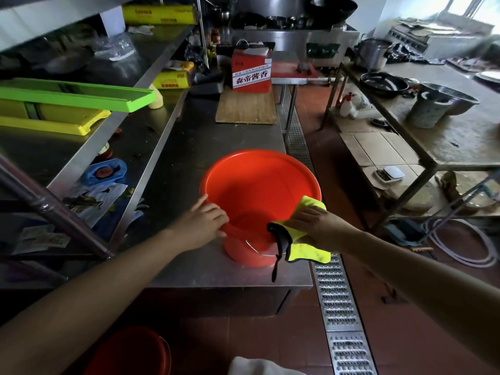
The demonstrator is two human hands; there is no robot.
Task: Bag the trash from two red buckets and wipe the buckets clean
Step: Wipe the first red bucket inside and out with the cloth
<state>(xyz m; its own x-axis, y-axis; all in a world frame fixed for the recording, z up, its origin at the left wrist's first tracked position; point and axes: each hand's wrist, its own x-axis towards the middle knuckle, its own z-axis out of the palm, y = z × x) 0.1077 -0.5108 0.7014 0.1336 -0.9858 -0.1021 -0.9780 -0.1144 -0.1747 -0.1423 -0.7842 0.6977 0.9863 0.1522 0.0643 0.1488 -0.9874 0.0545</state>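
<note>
Steel counter (189, 147), commercial kitchen, red tile floor (405, 334). Red bucket (259, 190) at counter's near end; left hand (201, 224) gripping rim, right hand (315, 224) pressing yellow cloth (308, 250) over rim. Second red bucket (130, 353) on floor.
</note>
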